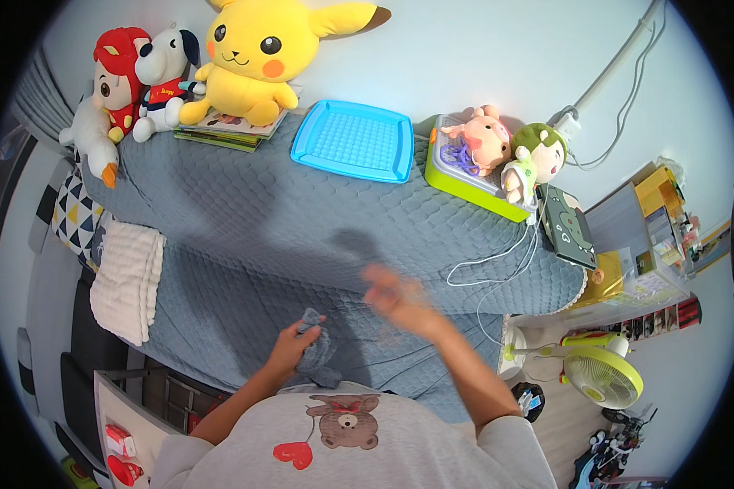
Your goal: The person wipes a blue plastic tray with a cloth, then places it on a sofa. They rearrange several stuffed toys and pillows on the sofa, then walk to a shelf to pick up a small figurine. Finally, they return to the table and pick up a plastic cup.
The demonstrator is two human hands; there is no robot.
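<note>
My left hand (291,348) is closed around a bunched grey-blue cloth (317,357), close to the front of my shirt. One end of the cloth pokes up above the thumb, and the rest hangs down towards my waist. My right hand (400,299) is blurred by motion over the grey quilted cover (238,202). Its fingers look apart, and I can make out nothing held in them. Whether it touches the cover is not clear.
A blue plastic tray (353,143) lies at the back, beside a yellow plush toy (251,67) on stacked books (220,137). Small plush toys sit on a green-and-grey box (471,189). White cables (477,282) trail right. A folded white cloth (125,281) lies left; a fan (602,376) stands right.
</note>
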